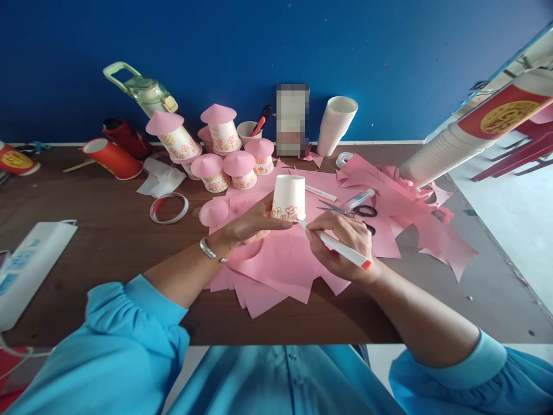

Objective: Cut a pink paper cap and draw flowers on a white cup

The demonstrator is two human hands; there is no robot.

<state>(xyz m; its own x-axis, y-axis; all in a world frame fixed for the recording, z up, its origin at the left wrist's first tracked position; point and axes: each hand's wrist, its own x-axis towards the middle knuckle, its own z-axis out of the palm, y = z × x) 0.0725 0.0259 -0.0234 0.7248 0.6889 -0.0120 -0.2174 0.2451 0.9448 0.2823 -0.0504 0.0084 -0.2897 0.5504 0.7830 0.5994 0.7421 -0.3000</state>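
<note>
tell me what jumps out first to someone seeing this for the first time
At the centre, the left hand holds an upturned paper cup with drawn flowers, while the right hand puts a white marker to its rim. Under them spreads a heap of pink paper sheets. Behind, near the blue wall, stands a cluster of pink-roofed cup houses.

One head-worn view, close above the table (108, 248), angled forward and down toward the blue wall (259, 46).
</note>
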